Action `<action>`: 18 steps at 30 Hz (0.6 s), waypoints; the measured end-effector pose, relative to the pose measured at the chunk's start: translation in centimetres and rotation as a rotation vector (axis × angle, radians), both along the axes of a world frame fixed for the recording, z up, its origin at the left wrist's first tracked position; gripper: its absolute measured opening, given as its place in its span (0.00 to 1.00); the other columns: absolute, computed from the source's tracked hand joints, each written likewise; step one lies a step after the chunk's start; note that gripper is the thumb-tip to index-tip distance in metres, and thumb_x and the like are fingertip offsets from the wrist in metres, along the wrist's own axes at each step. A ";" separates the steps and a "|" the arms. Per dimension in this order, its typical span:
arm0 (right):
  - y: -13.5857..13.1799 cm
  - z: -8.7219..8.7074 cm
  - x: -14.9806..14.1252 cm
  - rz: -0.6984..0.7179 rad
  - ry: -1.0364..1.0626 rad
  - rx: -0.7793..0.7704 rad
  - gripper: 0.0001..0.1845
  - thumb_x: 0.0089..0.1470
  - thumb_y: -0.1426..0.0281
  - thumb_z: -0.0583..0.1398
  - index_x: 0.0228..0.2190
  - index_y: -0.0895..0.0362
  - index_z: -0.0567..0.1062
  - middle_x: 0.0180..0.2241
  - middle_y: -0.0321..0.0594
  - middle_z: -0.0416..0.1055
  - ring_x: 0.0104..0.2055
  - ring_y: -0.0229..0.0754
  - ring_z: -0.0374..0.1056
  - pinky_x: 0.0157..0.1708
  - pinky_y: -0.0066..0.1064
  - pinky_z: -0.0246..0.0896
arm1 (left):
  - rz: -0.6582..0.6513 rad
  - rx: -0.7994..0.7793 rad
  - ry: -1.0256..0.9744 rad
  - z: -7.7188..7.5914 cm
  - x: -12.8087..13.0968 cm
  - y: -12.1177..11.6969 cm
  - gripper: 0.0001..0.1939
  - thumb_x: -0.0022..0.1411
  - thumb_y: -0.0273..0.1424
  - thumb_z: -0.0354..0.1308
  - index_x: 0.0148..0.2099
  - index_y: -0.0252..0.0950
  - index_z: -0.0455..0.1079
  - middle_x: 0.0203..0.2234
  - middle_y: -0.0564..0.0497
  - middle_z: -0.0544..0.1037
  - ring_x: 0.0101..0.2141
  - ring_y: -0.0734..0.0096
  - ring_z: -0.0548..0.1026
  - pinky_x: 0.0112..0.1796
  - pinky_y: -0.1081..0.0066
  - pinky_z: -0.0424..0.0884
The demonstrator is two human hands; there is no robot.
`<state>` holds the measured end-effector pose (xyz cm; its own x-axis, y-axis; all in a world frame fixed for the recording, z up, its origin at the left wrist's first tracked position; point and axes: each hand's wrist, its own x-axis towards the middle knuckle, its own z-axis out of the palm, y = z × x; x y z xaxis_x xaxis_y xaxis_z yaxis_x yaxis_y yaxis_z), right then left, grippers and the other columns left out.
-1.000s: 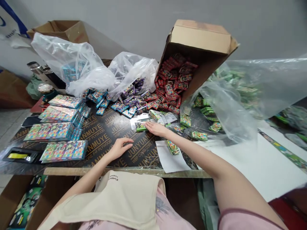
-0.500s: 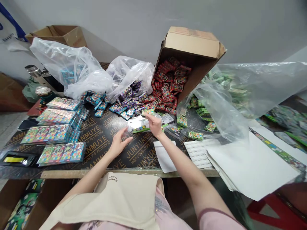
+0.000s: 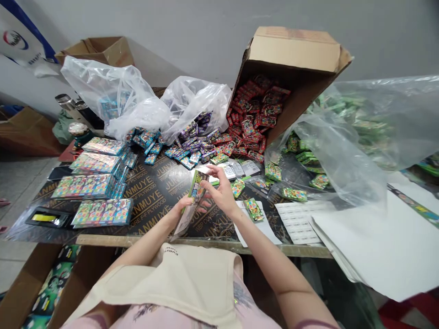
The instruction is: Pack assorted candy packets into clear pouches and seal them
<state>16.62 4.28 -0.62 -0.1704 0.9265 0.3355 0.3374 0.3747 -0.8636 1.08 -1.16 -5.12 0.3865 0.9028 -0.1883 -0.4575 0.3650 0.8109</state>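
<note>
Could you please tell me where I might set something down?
Bare tabletop shows between the wrapped stacks and the left hand; a smaller patch seems free between the held packet and white slip. Small boxes crowd the back, papers the right.

Held pack [image 3: 196,186] grn w/ multicol print, tabletop [image 3: 146,183] blk w/ brn lettering.

Our forearms [image 3: 267,253] converge in front of us. Left hand [image 3: 179,209] curled; right hand [image 3: 221,189] just beside, bent, grip hard to judge.
</note>
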 end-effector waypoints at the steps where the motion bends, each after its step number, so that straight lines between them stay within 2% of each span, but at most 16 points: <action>1: 0.4 0.2 0.5 0.056 -0.056 0.006 0.17 0.53 0.57 0.61 0.42 0.53 0.72 0.37 0.40 0.69 0.41 0.45 0.64 0.45 0.39 0.59 | -0.007 -0.016 -0.013 0.0 -0.1 0.0 0.33 0.50 0.50 0.57 0.53 0.34 0.70 0.45 0.40 0.78 0.44 0.51 0.75 0.43 0.60 0.71; 3: 0.8 0.8 1.2 0.216 -0.188 0.013 0.14 0.53 0.56 0.62 0.30 0.55 0.73 0.29 0.37 0.68 0.35 0.42 0.63 0.41 0.36 0.58 | -0.022 -0.038 -0.016 -0.1 -0.2 0.3 0.33 0.46 0.45 0.62 0.54 0.36 0.70 0.43 0.43 0.79 0.42 0.54 0.76 0.42 0.62 0.71; 5: 0.9 1.4 1.7 0.380 -0.319 -0.002 0.16 0.53 0.56 0.62 0.25 0.56 0.72 0.26 0.36 0.67 0.33 0.41 0.62 0.39 0.35 0.56 | -0.038 -0.039 0.007 0.0 -0.5 0.6 0.35 0.42 0.41 0.66 0.54 0.37 0.70 0.42 0.45 0.79 0.40 0.57 0.77 0.40 0.65 0.71; 7: 1.1 2.0 2.3 0.508 -0.405 -0.055 0.15 0.52 0.56 0.62 0.31 0.56 0.74 0.26 0.35 0.68 0.31 0.39 0.61 0.40 0.34 0.56 | -0.061 -0.029 0.058 0.2 -0.7 0.7 0.33 0.41 0.39 0.67 0.52 0.36 0.71 0.40 0.46 0.80 0.38 0.60 0.77 0.37 0.68 0.71; 9: 1.4 2.3 2.9 0.582 -0.405 -0.136 0.21 0.50 0.56 0.64 0.42 0.55 0.73 0.27 0.33 0.69 0.30 0.38 0.62 0.40 0.34 0.58 | -0.084 -0.023 0.115 0.4 -0.8 0.8 0.29 0.42 0.37 0.67 0.49 0.34 0.73 0.38 0.47 0.80 0.35 0.64 0.76 0.36 0.70 0.70; 11: 1.9 2.1 3.4 0.524 -0.300 -0.184 0.30 0.47 0.56 0.66 0.50 0.53 0.70 0.28 0.33 0.70 0.32 0.40 0.64 0.41 0.36 0.60 | -0.063 -0.039 0.130 0.6 -1.0 0.9 0.26 0.44 0.36 0.66 0.47 0.33 0.73 0.35 0.47 0.80 0.33 0.67 0.76 0.35 0.71 0.69; 14: 2.2 0.6 3.4 0.221 -0.041 -0.201 0.35 0.44 0.55 0.67 0.52 0.51 0.68 0.38 0.38 0.72 0.44 0.45 0.67 0.47 0.39 0.60 | 0.050 -0.097 0.132 0.7 -1.3 1.3 0.23 0.47 0.39 0.62 0.43 0.31 0.73 0.30 0.48 0.80 0.27 0.68 0.74 0.31 0.71 0.68; 15: 2.1 -0.2 3.2 0.165 0.034 -0.242 0.34 0.43 0.55 0.68 0.51 0.51 0.69 0.41 0.40 0.73 0.46 0.46 0.67 0.47 0.39 0.61 | 0.073 -0.113 0.149 0.8 -1.4 1.4 0.22 0.48 0.41 0.61 0.42 0.30 0.73 0.28 0.48 0.79 0.25 0.69 0.73 0.30 0.71 0.68; 18: 1.2 -2.5 1.8 0.236 0.202 -0.481 0.27 0.41 0.55 0.68 0.43 0.53 0.74 0.39 0.41 0.75 0.43 0.46 0.70 0.44 0.39 0.65 | 0.048 -0.029 0.280 0.9 -1.8 1.8 0.19 0.51 0.43 0.57 0.35 0.31 0.72 0.22 0.50 0.75 0.23 0.70 0.70 0.28 0.71 0.66</action>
